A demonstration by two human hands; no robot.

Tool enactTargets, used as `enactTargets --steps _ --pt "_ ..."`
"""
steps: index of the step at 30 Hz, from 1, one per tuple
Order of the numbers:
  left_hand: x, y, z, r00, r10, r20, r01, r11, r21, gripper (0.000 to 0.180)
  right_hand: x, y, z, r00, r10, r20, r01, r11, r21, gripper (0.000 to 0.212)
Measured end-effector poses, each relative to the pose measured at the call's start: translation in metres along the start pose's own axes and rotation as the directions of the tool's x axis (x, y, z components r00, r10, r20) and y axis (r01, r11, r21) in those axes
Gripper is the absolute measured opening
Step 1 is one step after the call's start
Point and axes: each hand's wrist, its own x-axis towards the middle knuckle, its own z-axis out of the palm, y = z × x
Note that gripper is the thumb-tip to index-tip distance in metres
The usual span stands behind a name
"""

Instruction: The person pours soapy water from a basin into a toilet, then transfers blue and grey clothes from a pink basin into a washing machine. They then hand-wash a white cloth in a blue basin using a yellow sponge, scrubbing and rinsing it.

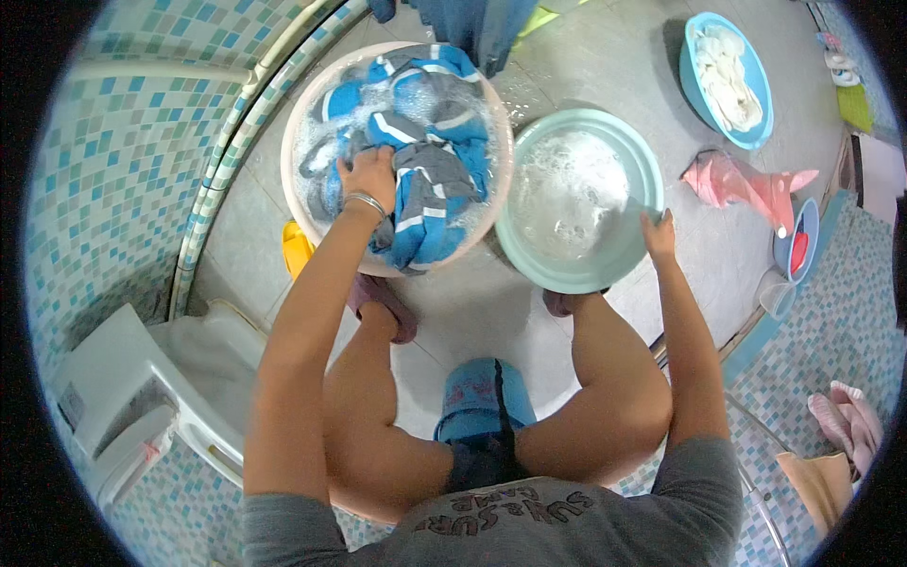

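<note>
On the left stands a round pale pink tub (295, 180) full of soapy water and wet laundry. The blue, grey and white striped clothes (425, 184) lie bunched in it, partly under suds. My left hand (371, 175), with a bangle at the wrist, rests on the dark cloth at the tub's near left side, thumb apart from the fingers. To the right, a pale green basin (645, 165) holds foamy water and leans toward the pink tub. Its right rim is gripped by my right hand (659, 234); the fingers under the rim are partly hidden.
A blue basin (694, 94) with white cloth (727, 80) stands far right. Nearer lie a pink cloth (732, 181) and a small blue container (805, 236). A blue stool (482, 387) is beneath me, a yellow object (297, 248) beside the tub. Dark blue fabric (477, 28) hangs at the far edge.
</note>
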Motion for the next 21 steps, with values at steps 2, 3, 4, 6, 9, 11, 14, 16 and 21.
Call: enactTargets --steps 2,3,4,6,9,11,14,16,21 --pt "-0.011 0.006 -0.011 0.966 -0.154 -0.209 0.144 0.988 -0.061 0.032 0.003 -0.035 0.005 0.993 0.116 0.032 -0.121 0.938 0.325 0.059" --pt "-0.043 0.044 -0.009 0.811 0.062 -0.582 -0.035 0.998 0.057 0.026 -0.005 -0.008 -0.002 0.989 0.130 0.069 -0.146 0.924 0.352 0.056" --pt "-0.057 0.070 -0.032 0.763 0.210 -0.612 -0.267 0.964 -0.002 0.027 0.002 -0.004 -0.010 0.990 0.129 0.048 -0.138 0.913 0.384 0.053" --pt "-0.084 0.118 -0.052 0.750 0.352 -0.560 -0.512 0.845 -0.154 0.032 0.018 0.003 -0.018 0.988 0.150 0.046 -0.154 0.860 0.486 0.048" --pt "-0.113 0.181 -0.028 0.951 0.250 -0.180 -0.301 0.878 -0.371 0.015 0.035 0.005 -0.019 0.978 0.178 0.112 -0.208 0.745 0.634 0.039" --pt "-0.108 0.207 0.024 0.950 0.058 0.305 0.107 0.862 -0.496 0.034 0.039 -0.009 -0.023 0.977 0.165 0.137 -0.213 0.675 0.706 0.036" --pt "-0.096 0.231 0.044 0.912 -0.108 0.397 0.398 0.475 -0.785 0.040 0.044 -0.007 -0.020 0.950 0.217 0.225 -0.308 0.533 0.788 0.035" --pt "-0.071 0.229 0.125 0.800 -0.306 0.517 0.499 -0.140 -0.855 0.042 0.044 -0.017 -0.018 0.939 0.256 0.228 -0.334 0.537 0.774 0.036" --pt "-0.074 0.230 0.119 0.757 -0.301 0.580 0.452 -0.400 -0.797 0.033 0.028 -0.016 -0.017 0.907 0.421 -0.017 -0.272 0.617 0.739 0.038"
